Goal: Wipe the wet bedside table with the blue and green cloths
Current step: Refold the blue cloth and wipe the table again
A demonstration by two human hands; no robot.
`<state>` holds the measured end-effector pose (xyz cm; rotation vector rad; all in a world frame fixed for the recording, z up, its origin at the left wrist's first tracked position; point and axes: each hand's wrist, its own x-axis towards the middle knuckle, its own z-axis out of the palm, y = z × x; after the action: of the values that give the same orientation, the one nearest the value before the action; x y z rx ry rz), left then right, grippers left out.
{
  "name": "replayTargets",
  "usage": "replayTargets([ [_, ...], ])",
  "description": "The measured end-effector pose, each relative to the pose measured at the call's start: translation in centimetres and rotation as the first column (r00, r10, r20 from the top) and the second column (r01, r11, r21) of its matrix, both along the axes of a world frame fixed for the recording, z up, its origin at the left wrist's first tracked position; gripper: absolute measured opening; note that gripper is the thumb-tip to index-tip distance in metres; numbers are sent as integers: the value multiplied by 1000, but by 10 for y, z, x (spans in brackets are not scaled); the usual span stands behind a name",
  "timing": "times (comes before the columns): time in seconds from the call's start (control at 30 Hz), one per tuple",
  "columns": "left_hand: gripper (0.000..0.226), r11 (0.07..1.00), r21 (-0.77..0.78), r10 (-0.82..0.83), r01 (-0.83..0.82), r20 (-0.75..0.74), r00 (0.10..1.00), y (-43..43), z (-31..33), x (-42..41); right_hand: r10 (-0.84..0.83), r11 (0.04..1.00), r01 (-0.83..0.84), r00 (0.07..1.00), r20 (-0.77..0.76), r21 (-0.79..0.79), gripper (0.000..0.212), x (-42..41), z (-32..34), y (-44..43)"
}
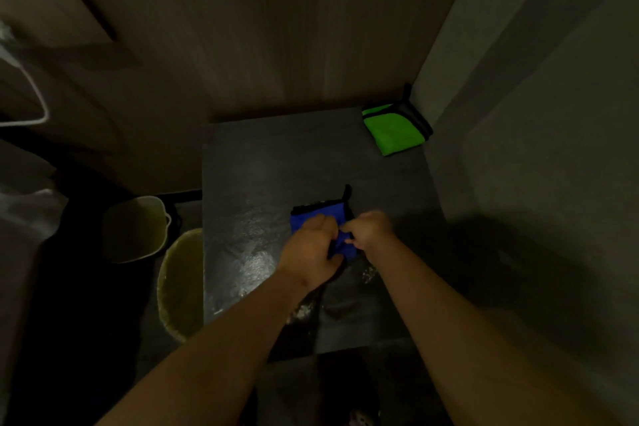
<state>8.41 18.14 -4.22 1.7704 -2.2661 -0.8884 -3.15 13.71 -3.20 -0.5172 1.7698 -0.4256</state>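
The dark bedside table shows wet, shiny streaks on its left and front parts. A blue cloth with black trim lies near the table's middle. My left hand presses on it and grips its near edge. My right hand pinches the cloth's right side, fingers closed on the fabric. Much of the cloth is hidden under both hands. A folded green cloth with a grey edge rests at the table's far right corner, untouched.
A wooden panel rises behind the table and a plain wall closes the right side. On the floor to the left stand a pale bucket and a yellowish lined bin. The room is dim.
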Motion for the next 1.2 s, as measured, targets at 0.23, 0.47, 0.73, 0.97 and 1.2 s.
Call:
replayTargets([
  [0.23,37,971,-97,228,-218,102,968,8,9,-4,-42,921,46,999,17,-388,19,1,29,1],
  [0.47,40,986,-165,0,19,112,994,3,21,-21,-250,884,59,898,-361,-464,20,-79,20,37],
  [0.73,50,988,-12,-145,152,236,961,21,5,-50,-166,986,156,885,-434,-59,22,-139,-15,95],
  [0.97,52,986,15,-160,164,319,934,15,-1,-57,-250,968,231,902,-353,-95,27,-147,-15,92],
  [1.2,34,997,71,11,-21,134,991,9,-7,-53,-323,946,299,901,-288,-125,28,-152,-7,91],
])
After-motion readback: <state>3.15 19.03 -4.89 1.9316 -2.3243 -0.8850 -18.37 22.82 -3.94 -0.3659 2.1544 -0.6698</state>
